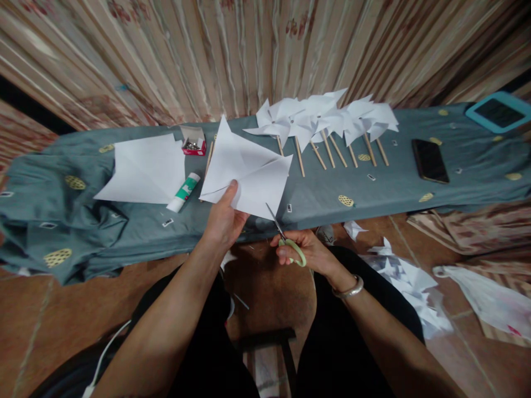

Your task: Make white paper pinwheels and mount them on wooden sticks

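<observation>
My left hand [227,218] pinches a square sheet of white paper [259,171] near its lower edge, thumb on top. Slits run inward from some of the paper's corners. In my right hand [301,247] is a pair of scissors [292,251] with pale green handles, its blades at the paper's lower right corner. Whether the blades are parted I cannot tell. Behind the paper lie several white paper pinwheels [319,117] on wooden sticks. To the left are more white paper sheets [145,168], a green and white glue stick [183,192] and a small red box of metal pins [193,142].
A grey-green cloth with pineapple prints [323,199] covers the narrow table. A black phone [430,161] and a blue-framed tablet [499,112] lie at the right. On the floor, a clear bag [415,293] holds white paper pieces near a white plastic bag [493,298]. Curtains [249,61] hang behind.
</observation>
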Demonstrator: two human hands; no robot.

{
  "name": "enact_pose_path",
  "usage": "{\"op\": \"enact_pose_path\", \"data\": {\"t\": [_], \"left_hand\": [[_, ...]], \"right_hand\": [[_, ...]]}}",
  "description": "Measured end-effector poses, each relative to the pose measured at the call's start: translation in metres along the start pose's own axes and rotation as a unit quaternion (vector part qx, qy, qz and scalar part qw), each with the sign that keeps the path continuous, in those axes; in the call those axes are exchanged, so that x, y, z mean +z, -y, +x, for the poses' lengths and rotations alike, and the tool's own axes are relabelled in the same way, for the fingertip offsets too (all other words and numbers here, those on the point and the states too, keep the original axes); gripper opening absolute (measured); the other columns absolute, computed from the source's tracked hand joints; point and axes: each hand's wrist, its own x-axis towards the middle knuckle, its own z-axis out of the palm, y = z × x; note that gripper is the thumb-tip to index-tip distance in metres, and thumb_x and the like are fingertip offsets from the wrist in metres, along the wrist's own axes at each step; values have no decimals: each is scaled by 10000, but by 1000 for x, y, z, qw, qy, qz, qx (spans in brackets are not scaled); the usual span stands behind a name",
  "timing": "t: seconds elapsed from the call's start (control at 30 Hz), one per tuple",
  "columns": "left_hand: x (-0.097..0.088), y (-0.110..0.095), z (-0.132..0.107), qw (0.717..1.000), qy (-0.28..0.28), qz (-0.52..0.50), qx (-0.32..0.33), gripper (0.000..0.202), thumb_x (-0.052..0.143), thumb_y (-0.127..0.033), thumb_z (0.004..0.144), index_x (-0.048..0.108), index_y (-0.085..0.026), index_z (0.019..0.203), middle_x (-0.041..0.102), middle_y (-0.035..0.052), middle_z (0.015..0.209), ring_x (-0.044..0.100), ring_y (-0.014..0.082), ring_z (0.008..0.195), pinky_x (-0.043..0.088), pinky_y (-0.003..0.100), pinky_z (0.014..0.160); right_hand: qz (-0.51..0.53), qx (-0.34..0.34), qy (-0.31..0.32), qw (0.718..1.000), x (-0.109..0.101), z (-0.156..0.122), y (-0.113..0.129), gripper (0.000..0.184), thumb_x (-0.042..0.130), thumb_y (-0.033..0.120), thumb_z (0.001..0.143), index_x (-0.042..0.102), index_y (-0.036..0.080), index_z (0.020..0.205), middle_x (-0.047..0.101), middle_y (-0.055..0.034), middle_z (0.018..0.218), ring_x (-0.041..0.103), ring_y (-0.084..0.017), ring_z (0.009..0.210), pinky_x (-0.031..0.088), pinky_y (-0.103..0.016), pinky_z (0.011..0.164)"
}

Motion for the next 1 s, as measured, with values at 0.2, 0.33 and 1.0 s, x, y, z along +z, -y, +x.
{"op": "enact_pose_path", "data": {"t": [0.2, 0.33, 1.0], "left_hand": [[0, 1, 0, 1000, 6, 9, 10, 295, 541, -131, 907, 630, -127, 1189, 744, 90, 1056, 700, 182, 990, 531, 304, 958], [-1, 2, -2, 1000, 7, 20, 7, 273, 544, -135, 906, 643, -126, 1160, 747, 77, 1040, 703, 172, 967, 530, 298, 957], [-2, 9, -8, 999, 14, 29, -16, 308, 555, -123, 894, 628, -118, 1194, 744, 91, 1031, 705, 179, 958, 529, 300, 950]], "right_hand": [[-2, 2, 1, 1000, 0, -1, 0, 397, 797, 497, 674, 671, 141, 798, 634, 21, 575, 547, -58, 494, 434, -175, 487], [-2, -1, -2, 1000, 0, -1, 1, 411, 798, 506, 666, 673, 141, 808, 632, 22, 582, 549, -62, 495, 443, -183, 493], [-20, -7, 5, 1000, 3, -1, 9, 433, 788, 531, 663, 667, 148, 825, 633, 17, 618, 550, -68, 524, 453, -189, 503]]}}
